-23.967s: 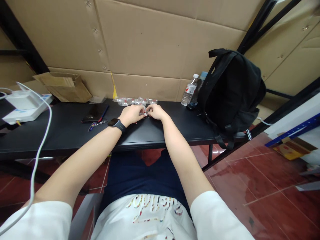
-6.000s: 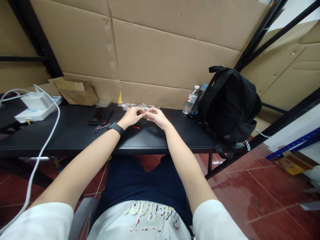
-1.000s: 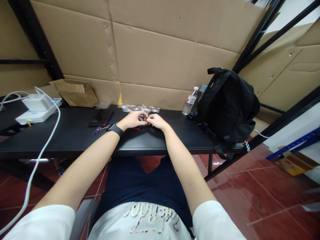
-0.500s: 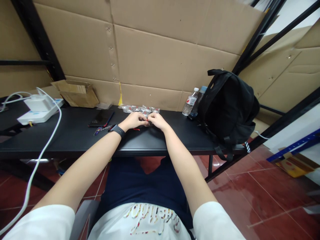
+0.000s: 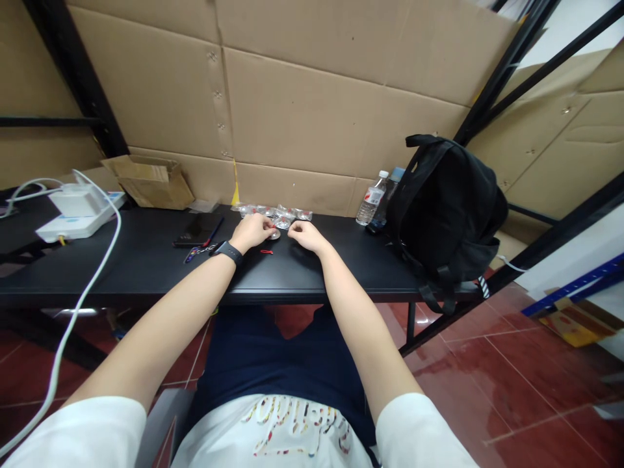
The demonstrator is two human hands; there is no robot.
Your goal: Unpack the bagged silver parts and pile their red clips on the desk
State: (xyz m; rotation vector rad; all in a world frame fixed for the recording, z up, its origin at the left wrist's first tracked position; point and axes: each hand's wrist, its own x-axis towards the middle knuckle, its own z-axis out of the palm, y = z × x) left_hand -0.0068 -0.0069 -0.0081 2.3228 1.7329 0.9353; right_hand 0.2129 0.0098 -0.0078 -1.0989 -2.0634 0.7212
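Note:
My left hand [image 5: 253, 232], with a dark watch [image 5: 229, 252] on its wrist, pinches a small round silvery disc [image 5: 275, 234] with a bit of red by the fingertips. A short gap to the right, my right hand [image 5: 307, 236] has thumb and fingers pressed together; whatever may be between them is hidden. Just beyond both hands lies a row of clear plastic packets [image 5: 283, 214] with shiny and red contents. A small red strip [image 5: 266, 251] lies on the black table [image 5: 277, 276], nearer to me than the disc.
To the left are a phone [image 5: 195, 231], a pen [image 5: 215, 229], a keychain [image 5: 194, 253], an open cardboard box [image 5: 156, 185] and a white power strip [image 5: 78, 221] with a cable. A water bottle [image 5: 371, 200] and black backpack [image 5: 448, 214] stand right, before a cardboard wall [image 5: 302, 117].
My hands have come apart from each other. The left has shifted slightly left with the disc, which now shows between them, while the right stays almost in place.

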